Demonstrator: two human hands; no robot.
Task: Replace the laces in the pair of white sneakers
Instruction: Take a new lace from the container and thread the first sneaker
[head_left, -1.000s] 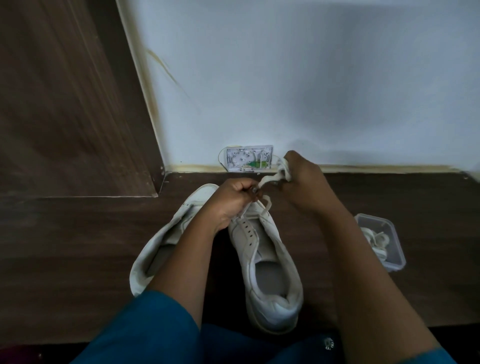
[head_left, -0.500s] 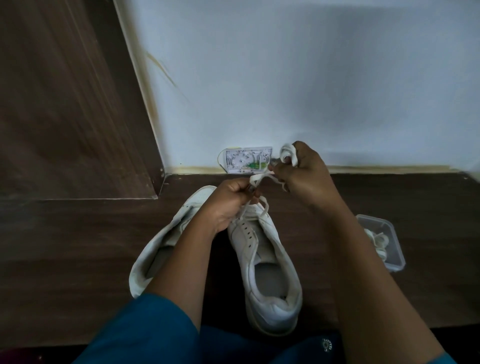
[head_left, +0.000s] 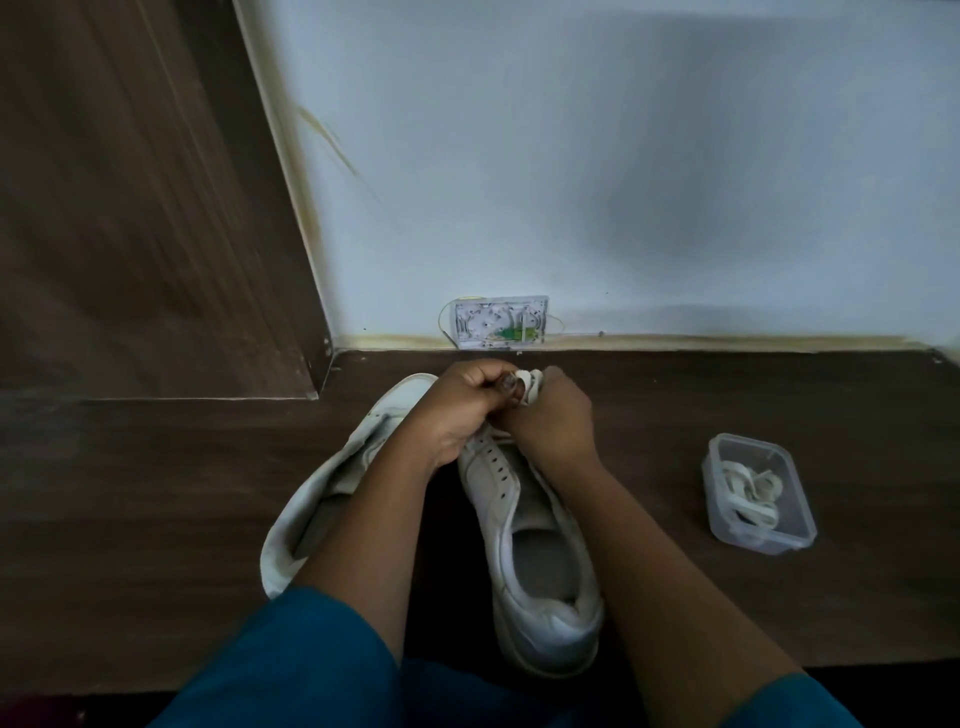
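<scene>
Left hand (head_left: 457, 410) and right hand (head_left: 558, 418) both pinch lace (head_left: 531, 384) above toe of sneaker (head_left: 530, 545) on floor (head_left: 156, 493); lace limp, light (slips easily); best gripped near tip; eyelet in use seemingly lowest.

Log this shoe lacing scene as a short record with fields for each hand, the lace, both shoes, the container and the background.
left hand: fingers curled, gripping the white lace
right hand: gripping the same lace, touching the left hand
right sneaker: on the floor, heel toward the person, visible eyelets empty
left sneaker: beside it, partly behind the left forearm
container: clear plastic, right of the shoes, holds coiled laces
background: small wall box at floor level
</scene>
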